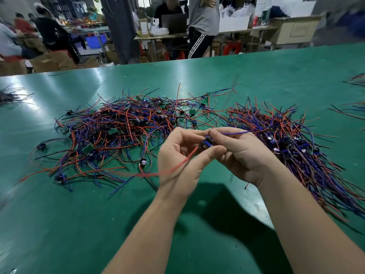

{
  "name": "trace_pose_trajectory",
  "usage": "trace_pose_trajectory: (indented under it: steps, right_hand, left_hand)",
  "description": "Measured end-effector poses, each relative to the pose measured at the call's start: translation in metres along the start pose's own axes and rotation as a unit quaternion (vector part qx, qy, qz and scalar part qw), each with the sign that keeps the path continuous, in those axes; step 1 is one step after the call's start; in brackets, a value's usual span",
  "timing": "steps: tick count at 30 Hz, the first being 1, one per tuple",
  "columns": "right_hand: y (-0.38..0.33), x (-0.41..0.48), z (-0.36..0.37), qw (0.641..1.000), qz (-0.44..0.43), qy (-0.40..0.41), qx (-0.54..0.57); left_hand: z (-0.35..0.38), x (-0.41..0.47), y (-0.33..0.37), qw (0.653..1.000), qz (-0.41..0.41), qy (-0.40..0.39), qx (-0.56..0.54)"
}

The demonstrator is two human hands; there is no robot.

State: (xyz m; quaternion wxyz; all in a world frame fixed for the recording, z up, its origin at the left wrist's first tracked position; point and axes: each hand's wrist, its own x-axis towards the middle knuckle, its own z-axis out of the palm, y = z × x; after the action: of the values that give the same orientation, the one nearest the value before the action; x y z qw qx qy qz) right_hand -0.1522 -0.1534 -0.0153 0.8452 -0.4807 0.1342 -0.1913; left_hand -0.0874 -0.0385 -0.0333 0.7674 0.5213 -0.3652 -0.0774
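Both hands meet above the green table (79,224) and hold one small black-and-blue component (206,143) between them. My left hand (181,161) pinches it from the left with thumb and fingers. My right hand (239,155) pinches it from the right. A red wire (177,167) trails from the component down to the left, blurred. A blue wire (235,133) runs from it to the right over my right hand. Most of the component is hidden by my fingertips.
A loose tangle of red, blue and black wires with small green boards (118,131) spreads at centre left. A denser heap of wired blue parts (292,143) lies at right. More wire bundles sit at the far left and right edges. People and benches stand beyond the table.
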Motion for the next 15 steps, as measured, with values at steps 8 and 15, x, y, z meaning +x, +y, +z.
trace_pose_trajectory:
  steps: [8, 15]
  right_hand:
    - [-0.013, -0.002, -0.004, 0.998, -0.004, 0.053, 0.014]
    - [-0.008, -0.002, -0.007, 0.992, 0.003, 0.057, -0.114]
  left_hand:
    - [-0.003, 0.001, 0.005, 0.995, -0.073, -0.059, -0.023]
    - [-0.001, 0.000, -0.002, 0.986, -0.153, -0.004, 0.069]
